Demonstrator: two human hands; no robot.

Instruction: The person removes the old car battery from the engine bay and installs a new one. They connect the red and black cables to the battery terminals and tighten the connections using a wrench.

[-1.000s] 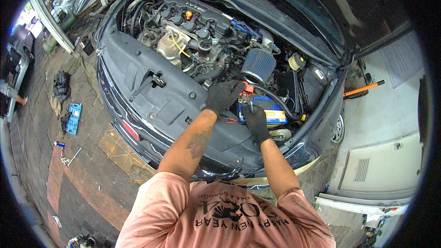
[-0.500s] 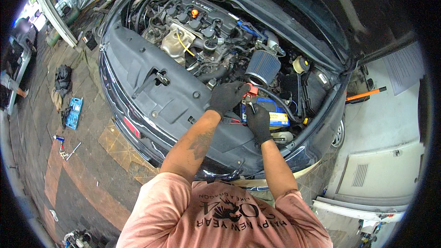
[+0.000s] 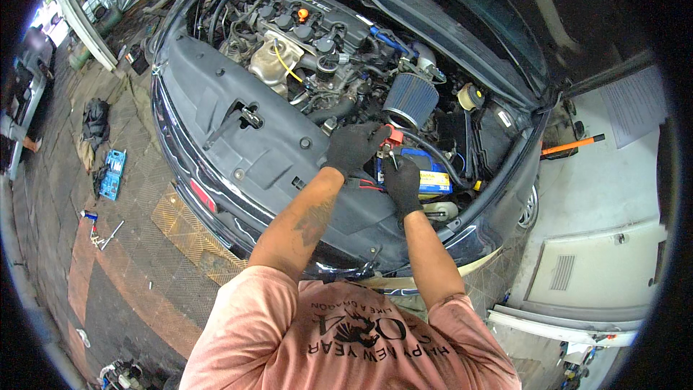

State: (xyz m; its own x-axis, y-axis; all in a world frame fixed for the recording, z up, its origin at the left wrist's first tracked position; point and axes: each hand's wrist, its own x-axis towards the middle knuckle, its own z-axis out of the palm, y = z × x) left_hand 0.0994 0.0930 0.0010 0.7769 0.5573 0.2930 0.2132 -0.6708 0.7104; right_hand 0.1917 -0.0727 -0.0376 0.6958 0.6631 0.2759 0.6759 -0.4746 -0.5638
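Battery (image 3: 434, 182) connection work, likely: right hand (image 3: 403, 178) grips tool (image 3: 393, 162) above it, left hand (image 3: 354, 149) at red cover (image 3: 395, 136), hold unclear; next probably needs turning.

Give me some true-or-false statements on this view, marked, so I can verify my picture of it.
1. The left hand is at the red terminal cover. True.
2. The car battery is red all over. False: it is blue and yellow.
3. The right hand holds a slim metal tool. True.
4. The pleated air filter is white. False: it is blue-grey.
5. A blue tool case lies open on the floor. True.
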